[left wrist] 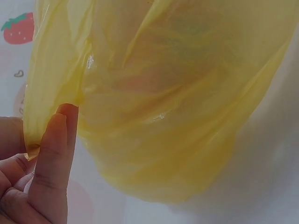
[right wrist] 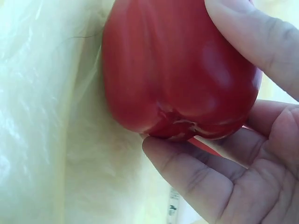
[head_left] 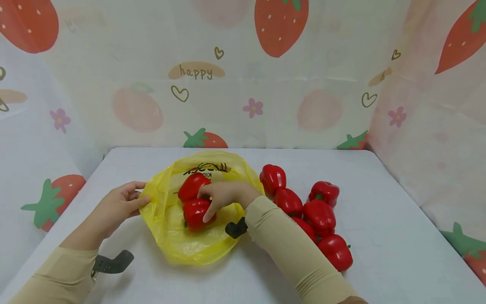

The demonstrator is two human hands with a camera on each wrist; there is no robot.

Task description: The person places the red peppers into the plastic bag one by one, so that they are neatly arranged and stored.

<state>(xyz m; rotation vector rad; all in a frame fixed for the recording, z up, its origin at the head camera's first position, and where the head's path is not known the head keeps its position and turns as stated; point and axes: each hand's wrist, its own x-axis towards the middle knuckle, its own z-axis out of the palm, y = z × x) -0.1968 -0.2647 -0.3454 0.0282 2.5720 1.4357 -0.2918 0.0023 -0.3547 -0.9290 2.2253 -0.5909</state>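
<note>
sleeves [head_left: 292,249]: beige, snug, creased | wrist pieces [head_left: 117,263]: two, blackish, bent

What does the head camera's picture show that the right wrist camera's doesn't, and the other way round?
Only the head view shows the left hand pinching the edge of the yellow bag, and loose red peppers outside it on the white table.

Only the right wrist view shows the held pepper's puckered end and a thin dark strand.

Both show the right hand gripping that pepper, and the bag, paler in the right wrist view.
</note>
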